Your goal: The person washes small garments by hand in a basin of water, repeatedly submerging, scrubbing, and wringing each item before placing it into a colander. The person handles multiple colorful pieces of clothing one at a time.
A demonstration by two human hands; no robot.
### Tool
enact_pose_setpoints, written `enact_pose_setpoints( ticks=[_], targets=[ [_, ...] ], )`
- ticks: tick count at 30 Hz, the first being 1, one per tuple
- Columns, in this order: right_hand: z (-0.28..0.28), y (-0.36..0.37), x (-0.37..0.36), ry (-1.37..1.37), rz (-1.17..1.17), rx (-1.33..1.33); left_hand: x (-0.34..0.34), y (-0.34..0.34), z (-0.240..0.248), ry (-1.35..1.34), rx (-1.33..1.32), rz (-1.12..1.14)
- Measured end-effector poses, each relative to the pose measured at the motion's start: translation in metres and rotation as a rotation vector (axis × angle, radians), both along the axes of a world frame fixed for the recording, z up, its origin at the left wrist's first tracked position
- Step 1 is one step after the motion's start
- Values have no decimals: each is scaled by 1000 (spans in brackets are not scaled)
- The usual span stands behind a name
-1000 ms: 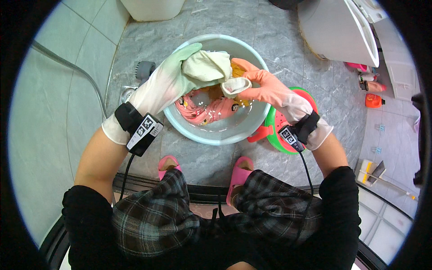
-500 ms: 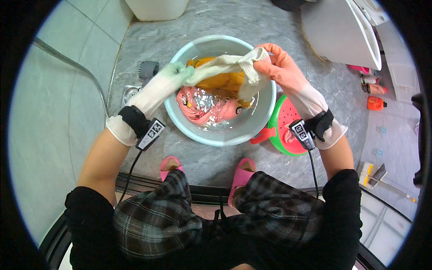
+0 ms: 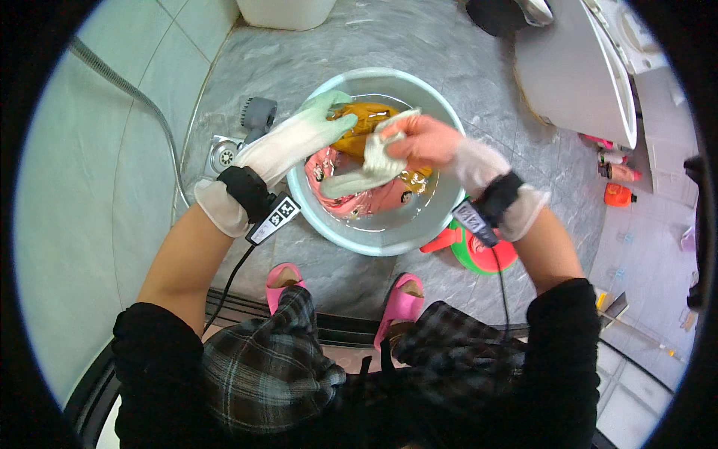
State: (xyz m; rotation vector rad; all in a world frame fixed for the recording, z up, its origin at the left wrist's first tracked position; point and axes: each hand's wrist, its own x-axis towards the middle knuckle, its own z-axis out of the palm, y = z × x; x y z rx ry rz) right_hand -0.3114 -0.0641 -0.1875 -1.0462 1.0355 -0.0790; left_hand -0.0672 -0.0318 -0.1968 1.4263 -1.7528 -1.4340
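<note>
A pale blue basin [image 3: 298, 196] of water stands on the floor before me. My right hand [image 3: 422, 142], in a glove with an orange hand part, grips a white ribbed sock [image 3: 383, 166] bunched over the basin, its far end trailing into the water. My left hand [image 3: 330, 118], gloved in pale green and white, is open over the basin's left side, thumb apart from the fingers. It is nearest to a mustard-yellow cloth [image 3: 359, 123] in the water. A pink garment [image 3: 378, 200] with small printed figures lies soaking below the sock.
Right of the basin sits a watermelon-patterned stool [image 3: 490, 254] with a red handle. A grey shower head [image 3: 259, 112] and floor drain [image 3: 224, 156] are at its left. White toilet [image 3: 572, 75] at far right; several bottles [image 3: 618, 194] by the right wall. My pink slippers [image 3: 404, 303] are close to the basin.
My left hand has let go of the sock and opened. The right hand has moved left and down, lowering the sock, stretched out between both hands before, into the basin.
</note>
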Motion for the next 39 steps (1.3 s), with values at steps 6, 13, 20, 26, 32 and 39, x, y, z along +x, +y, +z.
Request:
enact_pose_setpoints(
  ticks=[6,13,20,26,32,39],
  targets=[
    [-62,35,11,608,310,-522,-3,1,-20,26,-30,-162],
    [24,32,15,33,-52,-106,-15,7,-24,293,-89,-399],
    [81,27,-6,-29,-222,-286,-29,-4,-17,263,327,-363],
    [8,28,-4,530,270,-651,-11,-3,-36,-92,-205,-274],
    [-59,54,13,445,504,-743,-2,-2,-41,-73,-270,-127],
    [-82,47,13,564,788,-762,-10,6,-43,-209,-138,-648]
  ],
)
